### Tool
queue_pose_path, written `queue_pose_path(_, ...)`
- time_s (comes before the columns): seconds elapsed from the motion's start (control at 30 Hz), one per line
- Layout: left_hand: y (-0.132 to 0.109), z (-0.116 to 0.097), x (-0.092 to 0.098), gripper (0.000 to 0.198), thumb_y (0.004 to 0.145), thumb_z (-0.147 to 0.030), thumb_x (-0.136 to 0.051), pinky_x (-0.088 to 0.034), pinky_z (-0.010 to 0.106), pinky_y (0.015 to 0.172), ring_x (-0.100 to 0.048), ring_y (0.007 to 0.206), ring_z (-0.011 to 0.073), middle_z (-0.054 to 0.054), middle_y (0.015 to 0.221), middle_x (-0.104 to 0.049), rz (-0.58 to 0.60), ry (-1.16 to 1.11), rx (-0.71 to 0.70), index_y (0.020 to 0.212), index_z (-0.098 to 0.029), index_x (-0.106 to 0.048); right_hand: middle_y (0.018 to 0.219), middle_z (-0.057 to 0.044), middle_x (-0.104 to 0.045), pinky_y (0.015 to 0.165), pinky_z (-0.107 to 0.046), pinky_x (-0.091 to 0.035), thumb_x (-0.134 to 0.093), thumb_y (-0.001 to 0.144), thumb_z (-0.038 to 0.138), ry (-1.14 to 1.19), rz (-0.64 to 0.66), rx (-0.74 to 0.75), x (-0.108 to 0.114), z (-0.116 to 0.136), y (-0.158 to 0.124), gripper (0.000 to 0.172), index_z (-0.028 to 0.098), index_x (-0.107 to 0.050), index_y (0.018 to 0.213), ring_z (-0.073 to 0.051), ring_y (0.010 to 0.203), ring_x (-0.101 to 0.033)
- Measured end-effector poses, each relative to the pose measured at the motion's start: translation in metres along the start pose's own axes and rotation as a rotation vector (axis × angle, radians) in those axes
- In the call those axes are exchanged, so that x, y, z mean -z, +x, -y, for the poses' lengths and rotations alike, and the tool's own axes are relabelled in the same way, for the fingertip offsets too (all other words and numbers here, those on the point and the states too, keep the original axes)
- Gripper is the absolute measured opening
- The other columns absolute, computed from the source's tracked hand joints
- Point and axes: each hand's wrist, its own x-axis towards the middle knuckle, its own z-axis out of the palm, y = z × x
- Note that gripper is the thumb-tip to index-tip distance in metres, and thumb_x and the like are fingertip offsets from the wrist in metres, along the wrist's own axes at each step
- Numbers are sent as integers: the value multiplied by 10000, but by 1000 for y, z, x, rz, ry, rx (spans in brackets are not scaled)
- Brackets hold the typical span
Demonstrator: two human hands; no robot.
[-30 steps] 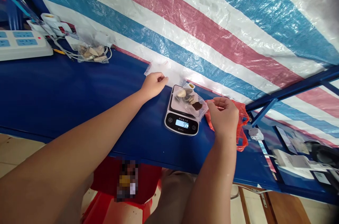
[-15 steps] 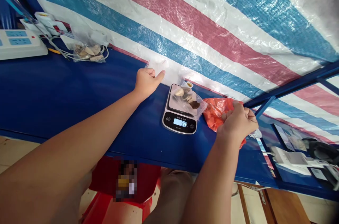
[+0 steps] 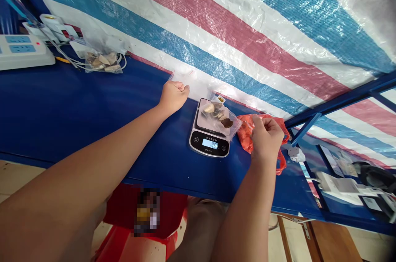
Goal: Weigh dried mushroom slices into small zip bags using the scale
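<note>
My left hand [image 3: 175, 96] is closed in a fist with the thumb bent over, gripping a clear plastic zip bag [image 3: 184, 76] whose edge shows above the fingers. My right hand [image 3: 266, 136] is closed in a pinch over an orange-red plastic bag [image 3: 246, 130]; whatever the fingers may hold is too small to make out. Between my hands, a kitchen scale [image 3: 209, 143] shows a lit reading that looks like 95 or 9.5. On its plate lies a clear bag of dried slices [image 3: 218, 113], pale and dark brown, overhanging the right edge.
At the back left stand a power strip [image 3: 26, 51] and another clear bag of dried pieces [image 3: 105, 63], beside tweezers and cables. A striped tarp [image 3: 192, 27] rises behind the blue table [image 3: 77, 117]. White devices [image 3: 340, 187] lie at the right, and a red stool [image 3: 123, 212] stands below.
My right hand has moved left and slightly up across the orange-red bag, uncovering its handle and a white adapter. My left thumb has folded down. The scale and its load stay put.
</note>
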Motion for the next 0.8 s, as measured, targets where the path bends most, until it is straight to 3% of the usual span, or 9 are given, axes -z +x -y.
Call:
queue_pose_path(0.1,1,-1,1,497,817,-317,-626,-280,339,579,-215,574,124,-31,590,-169,-13,36,-35,607,-224,-185,609,31,-507,569,-318,-403,-741,787,414,-58,18,48,1,2,-1,294,246,-533,664,-138,557,-437)
queue_pose_path(0.27,2,-5,2,368,809,-252,-632,-328,329,612,-345,582,138,-34,576,-333,-19,38,-16,626,-228,-314,788,-52,-714,689,-351,-492,-739,803,446,-201,181,181,5,2,-2,257,193,-748,846,-200,695,-616)
queue_pose_path(0.47,3,-3,2,252,813,-196,-645,-353,323,630,-419,590,140,-44,608,-427,-31,9,-8,716,-238,-416,829,-62,-724,694,-358,-467,-727,821,489,-321,309,246,6,-2,-3,329,196,-811,944,-204,715,-589)
queue_pose_path(0.8,3,-5,2,187,812,-174,-649,-441,318,697,-502,655,143,-32,716,-539,-44,-8,4,830,-238,-474,992,-98,-736,799,-400,-486,-739,782,462,-421,344,315,0,0,-6,350,197,-819,996,-234,828,-609)
